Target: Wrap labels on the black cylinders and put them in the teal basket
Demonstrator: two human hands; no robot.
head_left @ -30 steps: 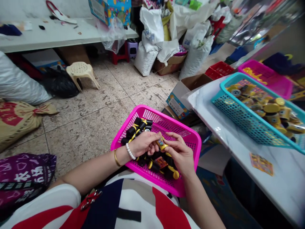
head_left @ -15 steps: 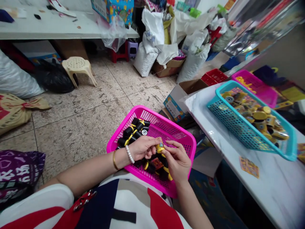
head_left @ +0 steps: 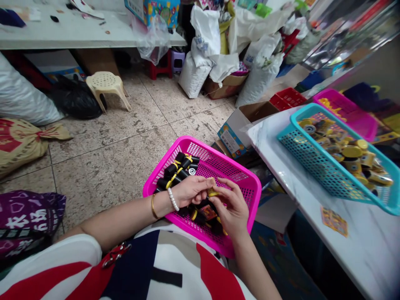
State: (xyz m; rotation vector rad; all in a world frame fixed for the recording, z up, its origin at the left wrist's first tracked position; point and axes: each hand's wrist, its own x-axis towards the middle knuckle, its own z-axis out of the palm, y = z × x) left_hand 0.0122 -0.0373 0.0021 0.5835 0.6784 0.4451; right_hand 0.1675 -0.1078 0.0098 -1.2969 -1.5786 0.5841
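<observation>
Over a pink plastic basket (head_left: 250,177) on the lap, both hands meet around a small yellow cylindrical piece (head_left: 213,193). My left hand (head_left: 195,189), with a pearl bracelet at its wrist, pinches it from the left. My right hand (head_left: 233,208) grips it from the right with thumb and fingers. The fingers cover most of the piece, so its details are hidden. Inside the basket lie several black cylinders with yellow bands (head_left: 175,179) on the left side. More of them, with an orange printed card (head_left: 208,212), show below the hands.
To the right, a white marbled table (head_left: 312,187) carries a turquoise basket (head_left: 331,175) of yellow pieces, a printed card (head_left: 334,221) and a pink tray (head_left: 359,121). A cardboard box (head_left: 240,131) stands beside it. On the floor are a beige stool (head_left: 108,83) and stuffed sacks (head_left: 195,71).
The view has shifted slightly, so the surroundings sit a little further right. My right fingers have closed further over the yellow piece, covering its printed side. Both hands stay over the basket.
</observation>
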